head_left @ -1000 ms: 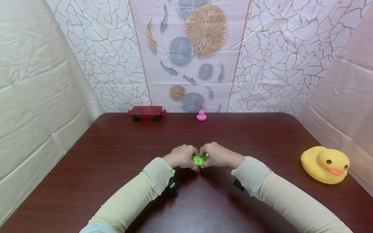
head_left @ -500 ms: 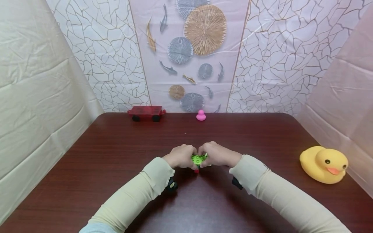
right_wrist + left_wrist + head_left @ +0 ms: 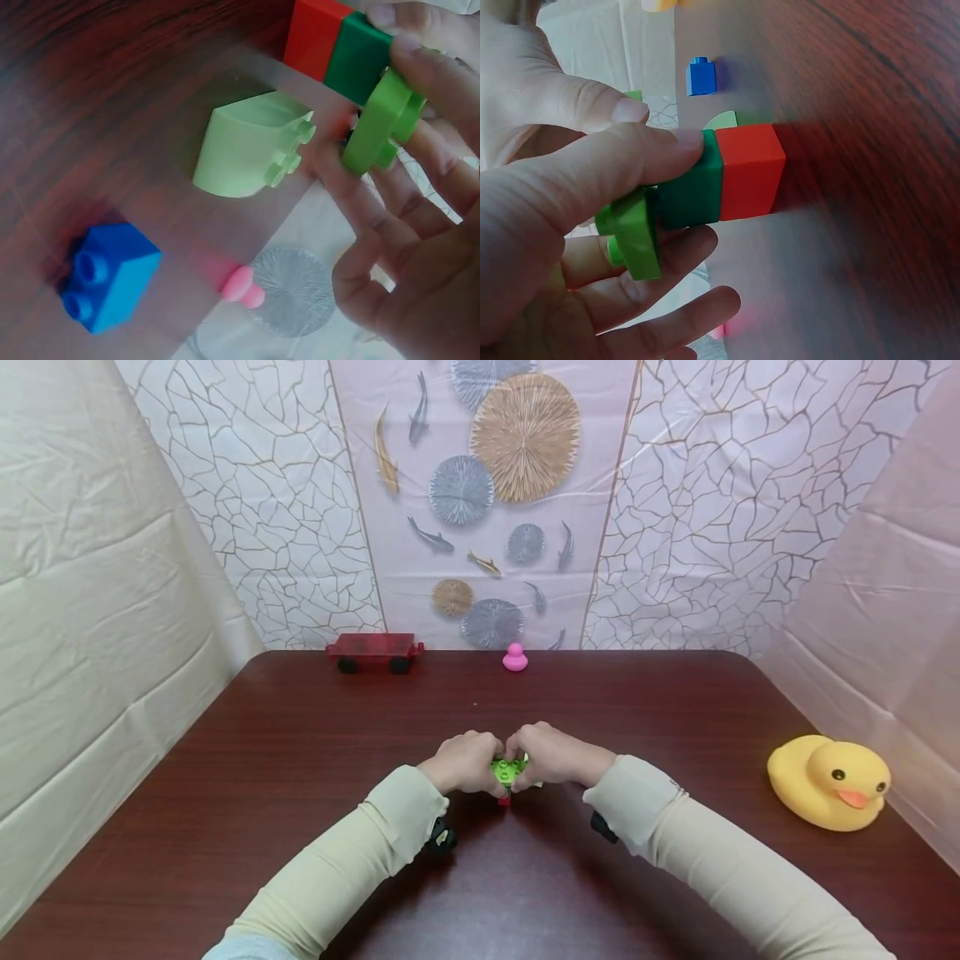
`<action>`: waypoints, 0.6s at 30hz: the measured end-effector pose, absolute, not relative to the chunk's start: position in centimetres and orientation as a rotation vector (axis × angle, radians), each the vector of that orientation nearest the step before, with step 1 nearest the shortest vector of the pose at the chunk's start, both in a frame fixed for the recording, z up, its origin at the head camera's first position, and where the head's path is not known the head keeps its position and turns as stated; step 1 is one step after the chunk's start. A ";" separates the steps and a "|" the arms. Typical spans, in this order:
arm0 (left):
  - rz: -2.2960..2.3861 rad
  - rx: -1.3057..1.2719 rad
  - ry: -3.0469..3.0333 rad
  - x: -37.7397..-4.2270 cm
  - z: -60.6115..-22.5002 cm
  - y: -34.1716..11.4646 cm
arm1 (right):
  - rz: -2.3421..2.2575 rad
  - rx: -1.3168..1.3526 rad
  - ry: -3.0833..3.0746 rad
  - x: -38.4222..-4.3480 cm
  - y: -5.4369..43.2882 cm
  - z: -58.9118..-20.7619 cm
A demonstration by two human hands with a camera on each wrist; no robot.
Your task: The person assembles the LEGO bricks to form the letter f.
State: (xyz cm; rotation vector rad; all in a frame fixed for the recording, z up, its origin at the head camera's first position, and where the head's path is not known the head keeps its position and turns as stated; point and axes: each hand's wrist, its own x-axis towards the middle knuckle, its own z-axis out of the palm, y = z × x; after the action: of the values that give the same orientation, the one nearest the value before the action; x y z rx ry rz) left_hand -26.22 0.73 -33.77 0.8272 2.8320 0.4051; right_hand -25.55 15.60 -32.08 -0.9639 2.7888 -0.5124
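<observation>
A small stack of toy building bricks stands upright at mid-table. Its bottom is a red brick [image 3: 751, 171], with a dark green brick [image 3: 692, 191] on it and a flat lime green piece [image 3: 635, 234] with studs on top. My left hand [image 3: 467, 762] grips the stack from the left, its thumb along the dark green brick. From the right, my right hand [image 3: 557, 756] pinches the lime green piece with thumb and fingers. Beyond the stack, in the right wrist view, lie a pale green curved brick [image 3: 238, 146] and a blue brick [image 3: 116, 276]; the hands mostly hide these in the head view.
A red wheeled wagon [image 3: 372, 647] stands at the far left edge of the table [image 3: 300, 718]. A small pink duck [image 3: 515, 658] sits at the far middle edge. To the right is a large yellow duck [image 3: 817, 781]. Cloth hangings [image 3: 480, 568] enclose the back and sides.
The head view has drifted slightly, so the scene sits a little further left. My right hand and forearm have come slightly left; both hands keep their hold on the stack.
</observation>
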 end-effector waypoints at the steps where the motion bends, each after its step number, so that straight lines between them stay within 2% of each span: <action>1: 0.407 0.831 2.833 -26.2 -33.8 0.7 | -0.522 -0.959 2.788 -25.5 15.6 -32.1; 18: 0.440 0.825 2.799 -26.2 -33.6 0.6 | -0.509 -0.923 2.777 -25.4 15.4 -32.1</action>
State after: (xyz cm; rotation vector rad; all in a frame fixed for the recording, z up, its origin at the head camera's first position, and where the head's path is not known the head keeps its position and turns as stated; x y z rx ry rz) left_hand -26.19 0.61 -33.60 0.8248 2.7990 0.4403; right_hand -25.35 15.45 -32.10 -0.9230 2.7766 -0.5089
